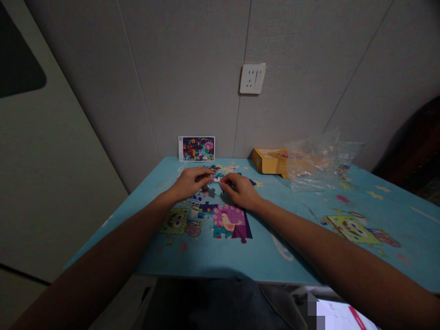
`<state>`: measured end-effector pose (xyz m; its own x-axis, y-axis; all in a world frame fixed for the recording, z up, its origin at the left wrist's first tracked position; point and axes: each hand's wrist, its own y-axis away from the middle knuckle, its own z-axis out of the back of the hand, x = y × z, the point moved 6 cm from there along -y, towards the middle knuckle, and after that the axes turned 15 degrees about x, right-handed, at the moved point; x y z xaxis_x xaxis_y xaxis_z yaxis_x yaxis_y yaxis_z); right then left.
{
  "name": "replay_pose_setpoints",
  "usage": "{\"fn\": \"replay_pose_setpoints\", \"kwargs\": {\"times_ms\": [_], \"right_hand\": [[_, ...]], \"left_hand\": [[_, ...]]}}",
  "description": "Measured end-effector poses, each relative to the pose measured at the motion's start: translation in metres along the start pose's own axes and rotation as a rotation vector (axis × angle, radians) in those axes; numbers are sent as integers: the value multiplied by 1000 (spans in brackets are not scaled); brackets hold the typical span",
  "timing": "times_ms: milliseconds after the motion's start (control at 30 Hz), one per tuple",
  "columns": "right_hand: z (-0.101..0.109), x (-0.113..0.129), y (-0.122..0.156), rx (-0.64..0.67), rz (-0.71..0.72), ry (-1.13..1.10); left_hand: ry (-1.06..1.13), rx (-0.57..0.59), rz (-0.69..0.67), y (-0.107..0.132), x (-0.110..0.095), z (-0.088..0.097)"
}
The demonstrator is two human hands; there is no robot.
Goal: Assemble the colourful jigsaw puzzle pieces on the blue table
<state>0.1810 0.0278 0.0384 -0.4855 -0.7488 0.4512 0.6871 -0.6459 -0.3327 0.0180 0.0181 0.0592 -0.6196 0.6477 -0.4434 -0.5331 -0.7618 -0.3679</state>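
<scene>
Over the middle of the blue table my left hand [191,182] is closed in a pinch, its fingertips on a small colourful jigsaw puzzle piece [217,179]. My right hand [242,190] faces it from the other side, thumb and fingers pinched at the same pieces; exact contact is partly hidden. Nearer to me lies a joined section of puzzle [228,222] with a pink peacock-like bird. Several loose pieces [198,197] lie under and between the hands. More pieces [225,169] are behind the fingertips.
A reference picture card [198,149] leans against the wall at the back. To its right are an open yellow box [270,161] and a crumpled clear plastic bag [311,167]. The table [213,263] has a cartoon-printed blue cover. A socket [252,79] is on the wall.
</scene>
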Motion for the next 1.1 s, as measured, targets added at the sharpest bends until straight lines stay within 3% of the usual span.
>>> {"fn": "replay_pose_setpoints", "kwargs": {"times_ms": [200, 733, 933, 1100], "right_hand": [[0, -3, 0, -4, -24, -31], [0, -7, 0, -31, -71, -38], [6, -25, 2, -111, -257, 28], [7, -42, 1, -52, -410, 168]], "left_hand": [[-14, 48, 36, -1, 5, -4], [-97, 46, 29, -1, 3, -3], [-276, -16, 156, -2, 20, 10], [-437, 83, 251, 1, 36, 15]]}}
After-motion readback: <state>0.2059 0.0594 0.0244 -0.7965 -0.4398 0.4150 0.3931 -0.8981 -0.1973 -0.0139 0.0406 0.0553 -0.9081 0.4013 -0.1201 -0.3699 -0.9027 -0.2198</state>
